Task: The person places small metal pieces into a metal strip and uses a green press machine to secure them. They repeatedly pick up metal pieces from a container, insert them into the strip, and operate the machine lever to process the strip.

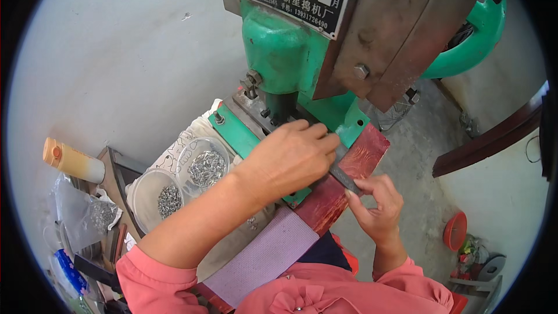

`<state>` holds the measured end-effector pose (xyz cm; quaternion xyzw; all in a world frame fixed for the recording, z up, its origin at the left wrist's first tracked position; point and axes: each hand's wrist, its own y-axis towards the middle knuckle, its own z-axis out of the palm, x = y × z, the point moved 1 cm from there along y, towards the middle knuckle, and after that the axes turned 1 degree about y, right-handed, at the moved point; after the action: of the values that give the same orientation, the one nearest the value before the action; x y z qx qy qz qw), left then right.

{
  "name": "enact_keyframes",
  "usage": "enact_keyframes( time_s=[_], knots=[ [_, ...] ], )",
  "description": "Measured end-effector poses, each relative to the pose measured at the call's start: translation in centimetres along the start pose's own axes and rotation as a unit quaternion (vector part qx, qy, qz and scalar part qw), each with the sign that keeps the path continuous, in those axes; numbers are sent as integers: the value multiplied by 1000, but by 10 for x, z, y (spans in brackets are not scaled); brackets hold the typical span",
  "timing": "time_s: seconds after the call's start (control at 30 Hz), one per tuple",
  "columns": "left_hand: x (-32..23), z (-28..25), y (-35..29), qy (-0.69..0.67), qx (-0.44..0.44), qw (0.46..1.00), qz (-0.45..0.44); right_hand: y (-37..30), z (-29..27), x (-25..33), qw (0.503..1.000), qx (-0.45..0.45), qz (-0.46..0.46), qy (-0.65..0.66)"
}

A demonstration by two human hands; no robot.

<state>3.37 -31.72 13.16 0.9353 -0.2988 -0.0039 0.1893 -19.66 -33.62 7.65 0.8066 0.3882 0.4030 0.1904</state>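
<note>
A green punch press [279, 52] stands in front of me, its dark punch [281, 107] above the metal die bed [247, 116]. My left hand [299, 154] is beside the punch, fingers curled down over the bed. The hand itself hides its fingertips and whatever they grip. With thumb and forefinger, my right hand [379, 204] pinches the near end of a dark, flat metal bar [344, 179]. The bar slants away across the red wooden board [325, 200] and passes out of sight under my left hand.
Two clear tubs, one of silvery metal pieces [206, 168] and one of small grey pieces [169, 200], stand left of the press. A purple mat [264, 256] lies at the near edge. An orange-capped bottle [72, 160] is far left; a red bowl [455, 230] is at right.
</note>
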Motion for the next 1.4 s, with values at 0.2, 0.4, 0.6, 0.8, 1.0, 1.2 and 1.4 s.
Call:
enact_keyframes(
  time_s=[0.2,0.4,0.6,0.8,1.0,1.2,1.4],
  knots=[
    [-14,-2,2,58,50,997,-5,-6,2,1,1000,12,5,12],
    [-42,4,-12,42,26,995,-90,10,19,0,997,43,37,56],
    [-52,33,-35,76,-44,976,-200,18,41,-17,992,29,10,125],
    [-60,39,-41,57,-66,962,-257,43,48,-55,949,94,157,256],
    [-62,44,-42,43,-81,957,-276,75,62,-59,963,176,74,189],
    [-65,49,-43,25,-96,951,-293,87,68,-70,945,240,64,213],
    [-67,54,-44,-20,-127,943,-308,90,73,-71,943,239,27,230]
  ],
)
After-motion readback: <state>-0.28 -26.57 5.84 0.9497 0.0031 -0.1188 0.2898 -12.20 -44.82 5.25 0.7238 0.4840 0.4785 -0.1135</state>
